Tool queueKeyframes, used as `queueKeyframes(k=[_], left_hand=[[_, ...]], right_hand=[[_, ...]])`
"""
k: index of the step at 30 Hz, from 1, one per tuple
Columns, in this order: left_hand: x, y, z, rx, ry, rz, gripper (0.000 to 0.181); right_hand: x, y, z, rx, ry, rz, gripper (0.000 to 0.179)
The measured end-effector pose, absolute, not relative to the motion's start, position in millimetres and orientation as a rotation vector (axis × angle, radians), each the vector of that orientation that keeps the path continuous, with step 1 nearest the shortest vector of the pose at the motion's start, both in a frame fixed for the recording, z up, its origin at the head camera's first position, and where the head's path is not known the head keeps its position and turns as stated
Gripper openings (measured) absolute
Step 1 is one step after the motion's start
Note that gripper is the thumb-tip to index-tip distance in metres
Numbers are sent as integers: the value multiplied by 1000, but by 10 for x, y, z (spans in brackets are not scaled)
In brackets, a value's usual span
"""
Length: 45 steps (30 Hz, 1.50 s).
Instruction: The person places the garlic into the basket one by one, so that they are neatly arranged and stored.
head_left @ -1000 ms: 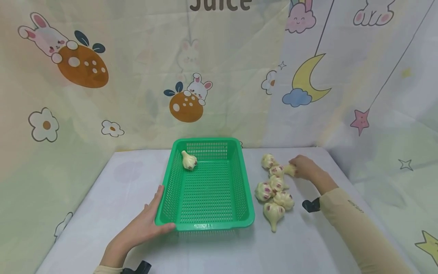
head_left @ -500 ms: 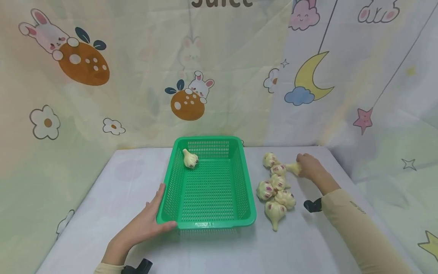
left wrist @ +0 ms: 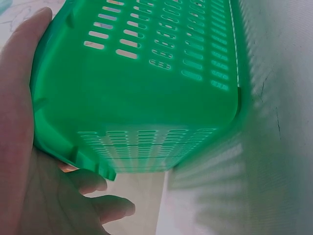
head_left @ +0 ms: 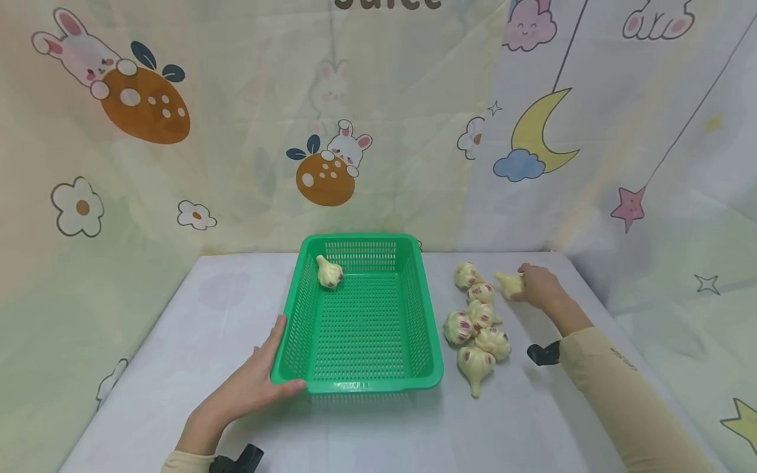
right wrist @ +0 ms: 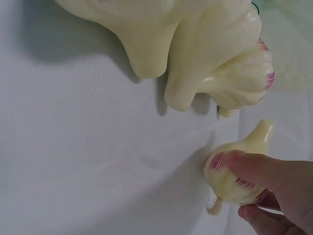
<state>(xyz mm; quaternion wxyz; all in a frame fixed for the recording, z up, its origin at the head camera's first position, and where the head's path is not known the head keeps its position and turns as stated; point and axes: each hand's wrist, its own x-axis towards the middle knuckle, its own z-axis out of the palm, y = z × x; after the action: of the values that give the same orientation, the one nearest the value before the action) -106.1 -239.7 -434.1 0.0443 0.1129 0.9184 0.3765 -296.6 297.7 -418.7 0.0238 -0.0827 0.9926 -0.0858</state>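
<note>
In the head view my right hand (head_left: 541, 287) pinches a garlic bulb (head_left: 510, 284) beyond the pile on the right. The right wrist view shows its thumb across the purple-streaked garlic bulb (right wrist: 234, 171), with fingers beneath and the stem pointing up. My left hand (head_left: 251, 381) holds the near left corner of the green basket (head_left: 355, 386), thumb along the front rim and fingers on the left side. One garlic bulb (head_left: 329, 272) lies inside the basket at the far left. Beside the basket's right side several garlic bulbs (head_left: 475, 363) lie close together on the table.
The white table (head_left: 165, 368) meets a hanging cloth (head_left: 402, 184) with printed cartoons at its back edge. The basket's slotted wall (left wrist: 146, 107) fills much of the left wrist view. Large garlic stems (right wrist: 146, 58) show near the right hand's camera.
My right hand has shifted slightly right with the garlic bulb, which now stands apart from the pile and is turned. The left hand and basket stay in place; the head view tilts slightly.
</note>
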Motion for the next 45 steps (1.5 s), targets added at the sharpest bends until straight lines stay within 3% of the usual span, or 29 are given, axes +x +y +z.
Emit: queueKeyframes(k=[45], left_hand=[[-1082, -2410, -4340, 332, 2777, 1196, 117]], right_hand=[[-2781, 2877, -4182, 15, 3166, -631, 75]])
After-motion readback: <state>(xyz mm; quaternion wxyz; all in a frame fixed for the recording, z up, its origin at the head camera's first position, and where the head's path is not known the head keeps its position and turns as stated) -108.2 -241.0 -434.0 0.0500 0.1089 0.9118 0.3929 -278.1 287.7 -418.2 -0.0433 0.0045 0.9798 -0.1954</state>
